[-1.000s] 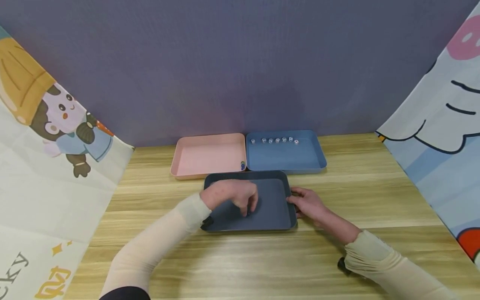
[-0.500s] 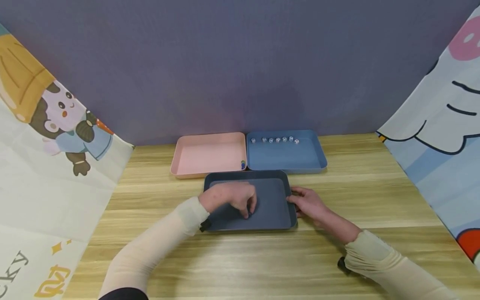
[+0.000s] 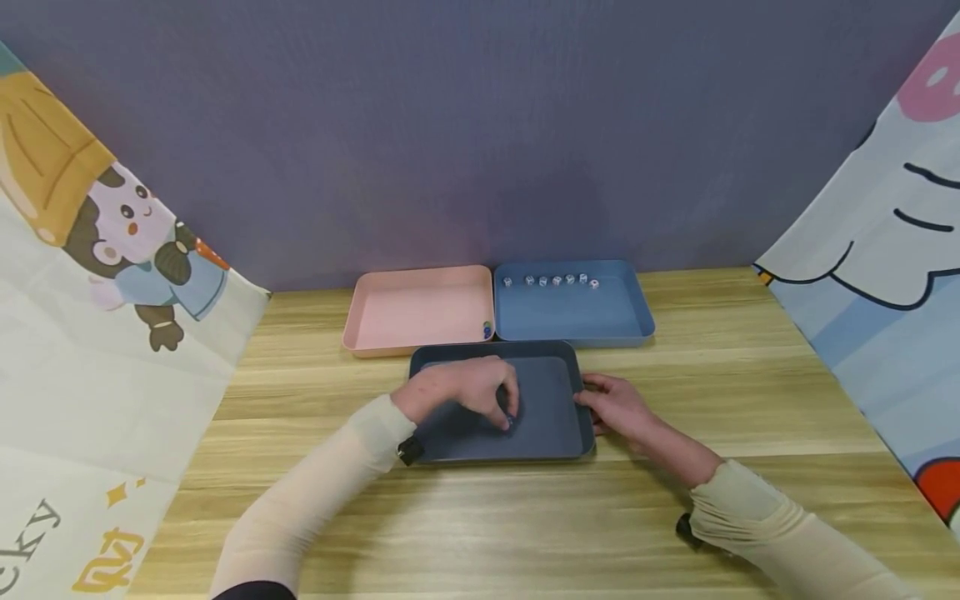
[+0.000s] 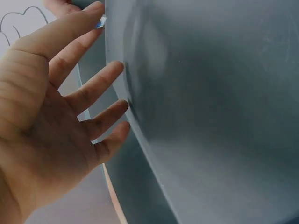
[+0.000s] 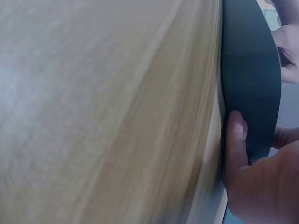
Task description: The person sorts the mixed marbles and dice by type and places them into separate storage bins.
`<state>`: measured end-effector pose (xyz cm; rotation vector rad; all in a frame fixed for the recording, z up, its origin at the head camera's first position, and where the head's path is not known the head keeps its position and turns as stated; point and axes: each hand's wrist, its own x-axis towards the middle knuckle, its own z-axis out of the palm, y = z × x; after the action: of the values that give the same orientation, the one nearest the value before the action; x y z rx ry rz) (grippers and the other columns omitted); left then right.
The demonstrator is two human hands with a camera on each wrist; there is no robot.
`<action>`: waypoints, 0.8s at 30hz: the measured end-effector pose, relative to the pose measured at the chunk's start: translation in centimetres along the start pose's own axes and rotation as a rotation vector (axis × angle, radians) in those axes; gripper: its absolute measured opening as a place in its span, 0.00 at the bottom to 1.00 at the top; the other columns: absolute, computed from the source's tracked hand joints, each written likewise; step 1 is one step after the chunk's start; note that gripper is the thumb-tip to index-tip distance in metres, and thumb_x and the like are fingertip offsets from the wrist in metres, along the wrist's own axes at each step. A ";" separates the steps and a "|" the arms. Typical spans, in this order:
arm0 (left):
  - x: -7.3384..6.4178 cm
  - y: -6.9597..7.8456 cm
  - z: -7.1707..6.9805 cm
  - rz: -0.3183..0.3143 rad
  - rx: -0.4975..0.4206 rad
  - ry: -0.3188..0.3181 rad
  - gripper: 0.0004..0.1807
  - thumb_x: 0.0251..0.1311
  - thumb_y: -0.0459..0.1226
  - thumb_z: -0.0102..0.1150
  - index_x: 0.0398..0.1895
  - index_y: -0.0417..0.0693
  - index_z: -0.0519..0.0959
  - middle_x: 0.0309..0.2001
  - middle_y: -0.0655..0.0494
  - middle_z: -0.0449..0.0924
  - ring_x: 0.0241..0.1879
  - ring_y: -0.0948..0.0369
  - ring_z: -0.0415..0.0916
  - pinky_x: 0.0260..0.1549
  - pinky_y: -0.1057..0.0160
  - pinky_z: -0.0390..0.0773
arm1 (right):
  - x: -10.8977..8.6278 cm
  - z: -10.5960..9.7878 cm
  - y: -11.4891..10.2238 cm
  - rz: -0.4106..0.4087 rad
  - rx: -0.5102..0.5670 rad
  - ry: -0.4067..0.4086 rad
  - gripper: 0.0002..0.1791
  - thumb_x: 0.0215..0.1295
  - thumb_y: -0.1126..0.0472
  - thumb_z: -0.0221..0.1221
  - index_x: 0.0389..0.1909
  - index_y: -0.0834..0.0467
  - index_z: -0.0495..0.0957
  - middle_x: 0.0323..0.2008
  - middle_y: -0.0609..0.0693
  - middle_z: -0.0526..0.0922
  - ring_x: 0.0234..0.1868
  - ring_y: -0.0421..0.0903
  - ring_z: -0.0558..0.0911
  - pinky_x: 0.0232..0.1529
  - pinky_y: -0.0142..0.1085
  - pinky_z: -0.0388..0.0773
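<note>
My left hand [image 3: 472,390] reaches over the dark grey tray [image 3: 543,417] and pinches a small shiny bluish marble [image 4: 101,22] between thumb and index finger. In the left wrist view its other fingers are spread out beside the tray. The marble is partly hidden by the fingertips. At the tray's right end, my right hand [image 3: 618,408] grips the rim. The right wrist view shows a finger of it [image 5: 237,140] lying along the outer wall.
Behind the dark tray stand a pink tray [image 3: 420,312] and a blue tray [image 3: 577,317], side by side. Small blue and green marbles [image 3: 487,330] lie in the pink tray's right front corner. Several white dice [image 3: 557,281] lie in a row in the blue one. A wall panel [image 3: 480,133] rises behind.
My left hand has shifted slightly right over the dark tray and its thumb and index finger now show the marble between them. My right hand has stayed at the rim.
</note>
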<state>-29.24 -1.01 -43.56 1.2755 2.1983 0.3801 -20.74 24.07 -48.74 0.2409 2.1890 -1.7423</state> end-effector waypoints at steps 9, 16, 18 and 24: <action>-0.5 -1.6 -0.5 0.077 -0.196 0.164 0.08 0.56 0.41 0.71 0.38 0.50 0.87 0.56 0.52 0.76 0.58 0.62 0.68 0.58 0.61 0.69 | 0.1 0.0 0.1 0.001 0.003 -0.007 0.32 0.69 0.61 0.56 0.71 0.67 0.60 0.42 0.59 0.80 0.26 0.45 0.79 0.27 0.38 0.80; -1.2 -2.9 -1.4 0.068 -0.288 0.271 0.11 0.57 0.40 0.70 0.40 0.44 0.86 0.58 0.47 0.75 0.60 0.59 0.68 0.61 0.56 0.65 | 0.2 0.0 0.1 0.009 0.020 0.006 0.31 0.68 0.62 0.56 0.70 0.66 0.61 0.36 0.57 0.80 0.25 0.45 0.78 0.26 0.38 0.81; -1.4 -3.4 -1.6 0.079 -0.310 0.326 0.12 0.57 0.39 0.70 0.40 0.41 0.85 0.56 0.45 0.76 0.58 0.58 0.69 0.60 0.54 0.66 | 0.2 0.1 0.1 0.005 0.022 0.003 0.31 0.69 0.62 0.55 0.70 0.66 0.61 0.35 0.56 0.79 0.24 0.45 0.78 0.26 0.39 0.81; -2.0 -5.0 -2.4 0.033 -0.369 0.507 0.08 0.56 0.36 0.70 0.38 0.45 0.85 0.49 0.53 0.79 0.53 0.60 0.71 0.55 0.45 0.69 | 0.1 0.1 -0.1 0.008 0.010 0.001 0.31 0.70 0.62 0.54 0.70 0.66 0.60 0.32 0.55 0.77 0.24 0.44 0.76 0.26 0.40 0.80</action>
<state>-33.45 -5.14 -43.48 1.0914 2.3516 1.1722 -20.83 23.93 -48.73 0.2522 2.1773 -1.7498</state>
